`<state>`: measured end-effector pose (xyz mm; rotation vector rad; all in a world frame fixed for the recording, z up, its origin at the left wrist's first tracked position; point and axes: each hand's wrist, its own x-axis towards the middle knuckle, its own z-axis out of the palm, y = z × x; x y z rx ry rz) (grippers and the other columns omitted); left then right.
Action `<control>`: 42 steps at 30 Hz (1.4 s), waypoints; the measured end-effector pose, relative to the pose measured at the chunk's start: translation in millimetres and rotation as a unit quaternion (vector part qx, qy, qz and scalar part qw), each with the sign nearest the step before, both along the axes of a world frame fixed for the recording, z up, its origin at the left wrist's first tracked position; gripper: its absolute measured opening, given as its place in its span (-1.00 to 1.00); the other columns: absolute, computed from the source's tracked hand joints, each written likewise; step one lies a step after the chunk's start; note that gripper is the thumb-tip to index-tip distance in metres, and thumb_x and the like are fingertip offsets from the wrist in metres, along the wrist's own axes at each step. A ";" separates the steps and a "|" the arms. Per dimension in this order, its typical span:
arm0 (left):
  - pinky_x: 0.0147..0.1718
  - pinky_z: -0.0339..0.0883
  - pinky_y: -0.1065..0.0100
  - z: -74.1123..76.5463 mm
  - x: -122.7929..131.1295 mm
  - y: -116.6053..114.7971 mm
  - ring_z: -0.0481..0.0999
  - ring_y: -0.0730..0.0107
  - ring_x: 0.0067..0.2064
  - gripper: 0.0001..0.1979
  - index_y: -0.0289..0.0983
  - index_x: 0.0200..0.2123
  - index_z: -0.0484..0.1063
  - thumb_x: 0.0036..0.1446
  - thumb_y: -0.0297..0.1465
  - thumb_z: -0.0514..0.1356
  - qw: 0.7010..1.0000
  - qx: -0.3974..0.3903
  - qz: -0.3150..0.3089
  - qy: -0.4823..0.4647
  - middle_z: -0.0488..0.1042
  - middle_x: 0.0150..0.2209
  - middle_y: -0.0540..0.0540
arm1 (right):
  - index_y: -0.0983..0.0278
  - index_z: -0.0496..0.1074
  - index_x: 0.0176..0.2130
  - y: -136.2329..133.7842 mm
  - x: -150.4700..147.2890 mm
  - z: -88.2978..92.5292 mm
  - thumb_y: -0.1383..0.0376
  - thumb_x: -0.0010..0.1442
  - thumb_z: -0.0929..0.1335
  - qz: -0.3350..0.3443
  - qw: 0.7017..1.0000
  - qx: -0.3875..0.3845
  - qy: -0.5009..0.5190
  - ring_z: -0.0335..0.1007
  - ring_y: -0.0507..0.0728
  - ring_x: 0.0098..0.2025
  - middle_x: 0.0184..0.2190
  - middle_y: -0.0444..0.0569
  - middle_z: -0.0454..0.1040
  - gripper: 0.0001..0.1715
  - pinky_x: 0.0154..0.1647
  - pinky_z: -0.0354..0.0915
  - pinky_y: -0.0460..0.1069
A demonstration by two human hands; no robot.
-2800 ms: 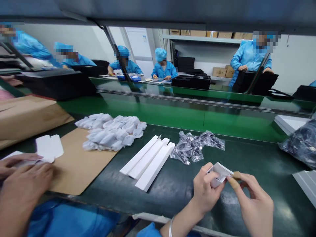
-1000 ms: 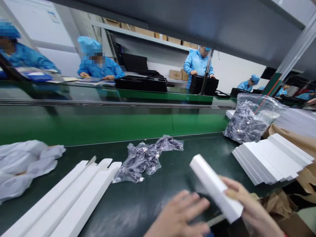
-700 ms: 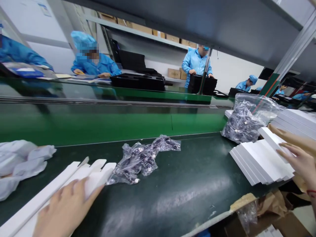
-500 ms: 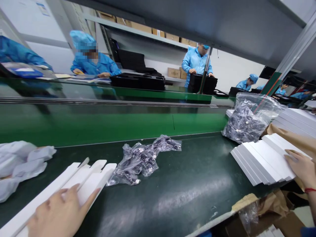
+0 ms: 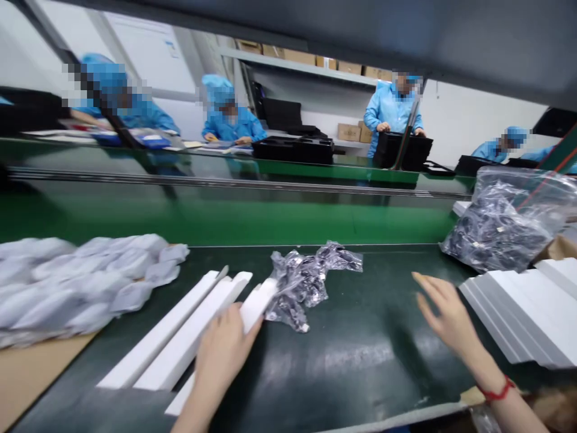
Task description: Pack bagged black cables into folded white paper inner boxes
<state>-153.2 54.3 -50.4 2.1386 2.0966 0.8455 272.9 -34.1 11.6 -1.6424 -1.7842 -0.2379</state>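
Left hand [image 5: 224, 352] rests on the nearest white strip [image 5: 255, 305], one of three lying side by side within reach on the surface [image 5: 360, 361]; grip unclear. Right hand [image 5: 444, 316] hovers open and empty near stacked boxes [image 5: 518, 313].

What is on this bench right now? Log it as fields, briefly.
left hand: laid on a white box, the nearest of three; grip unclear
right hand: open, empty, over the bench
between hands: small bags of dark parts
right: box stack, big bag
left: white pouches
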 end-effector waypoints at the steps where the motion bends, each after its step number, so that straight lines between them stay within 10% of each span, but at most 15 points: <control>1: -0.20 0.42 -0.05 5.1 5.3 -4.0 0.55 -0.18 -0.20 -0.57 -0.35 -0.13 0.33 0.15 -0.12 -0.02 1.000 -0.012 -0.003 -0.007 0.51 -0.27 -0.32 | 0.12 0.36 0.18 14.3 -27.4 -7.8 0.18 0.27 0.28 0.049 0.998 -0.030 0.013 0.37 0.14 0.07 0.03 -0.01 0.47 -0.51 0.14 0.30 0.09; 8: -0.30 0.46 0.30 27.2 51.5 -30.0 0.56 0.32 -0.33 -0.58 -0.21 0.16 0.19 0.31 -0.17 -0.01 0.983 0.032 -0.127 -0.127 0.47 -0.24 -0.06 | 0.24 0.25 0.22 89.4 -159.3 -58.5 0.20 0.28 0.33 0.187 0.966 -0.145 0.102 0.31 0.18 0.14 0.13 0.06 0.36 -0.44 0.17 0.28 0.17; 14: -0.19 0.46 0.24 19.0 78.2 -27.5 0.58 0.17 -0.10 -0.58 -0.19 0.16 0.26 0.30 -0.17 0.08 0.991 0.022 -0.134 0.015 0.49 -0.03 -0.16 | 0.28 0.34 0.10 98.3 -199.7 -88.4 0.12 0.30 0.33 0.153 0.957 -0.187 0.162 0.37 0.16 0.03 0.06 0.05 0.38 -0.55 0.04 0.36 0.18; 19: -0.21 0.44 0.22 23.4 102.7 -23.4 0.58 0.10 -0.16 -0.53 -0.31 0.15 0.26 0.24 -0.24 0.18 0.994 0.007 -0.087 0.058 0.51 -0.15 -0.20 | 0.29 0.37 0.05 105.4 -199.3 -93.3 0.12 0.31 0.32 0.123 0.946 -0.226 0.199 0.40 0.12 -0.03 0.01 0.03 0.41 -0.60 -0.01 0.39 0.13; 23: -0.27 0.43 0.24 34.1 92.1 -31.6 0.58 0.12 -0.18 -0.67 -0.23 0.05 0.27 0.26 -0.26 0.13 0.990 0.056 -0.056 -0.120 0.50 -0.16 -0.15 | 0.30 0.38 0.02 102.9 -179.6 -88.4 0.12 0.31 0.33 0.118 0.933 -0.252 0.231 0.41 0.10 -0.06 -0.02 0.02 0.42 -0.62 -0.04 0.40 0.11; 27: -0.45 0.36 0.33 48.2 70.8 -45.0 0.48 0.30 -0.40 -0.61 -0.18 0.01 0.11 0.22 -0.15 0.13 0.877 0.248 -0.044 -0.410 0.42 -0.30 -0.04 | 0.31 0.39 -0.01 82.0 -139.2 -81.3 0.11 0.31 0.33 0.084 0.918 -0.250 0.295 0.42 0.09 -0.11 -0.07 0.00 0.44 -0.63 -0.08 0.41 0.09; 31: -0.39 0.37 0.31 59.3 85.4 -51.9 0.41 0.34 -0.37 -0.69 -0.12 -0.08 0.07 0.22 -0.22 0.13 0.771 0.360 -0.148 -0.505 0.36 -0.35 0.01 | 0.32 0.38 -0.03 64.0 -109.3 -79.0 0.10 0.31 0.32 0.042 0.899 -0.235 0.368 0.43 0.08 -0.13 -0.09 0.01 0.44 -0.62 -0.14 0.42 0.06; 37: -0.33 0.43 0.24 49.7 141.4 -61.1 0.49 0.29 -0.24 -0.88 -0.14 -0.07 0.12 0.32 -0.36 -0.03 0.811 0.304 -0.191 -0.462 0.37 -0.19 -0.13 | 0.32 0.48 -0.18 67.9 -108.6 -70.7 0.07 0.05 0.48 0.070 0.888 -0.222 0.398 0.49 0.14 -0.14 -0.20 0.00 0.55 -0.57 -0.03 0.40 0.12; 42: -0.40 0.43 0.26 43.5 156.4 -59.0 0.47 0.30 -0.31 -0.72 -0.21 0.02 0.12 0.31 -0.25 0.00 0.833 0.353 -0.244 -0.350 0.34 -0.24 -0.13 | 0.26 0.53 -0.16 41.0 -100.5 -7.8 -0.03 0.01 0.45 0.030 0.903 -0.128 0.409 0.51 0.20 -0.15 -0.17 0.03 0.58 -0.50 -0.03 0.38 0.10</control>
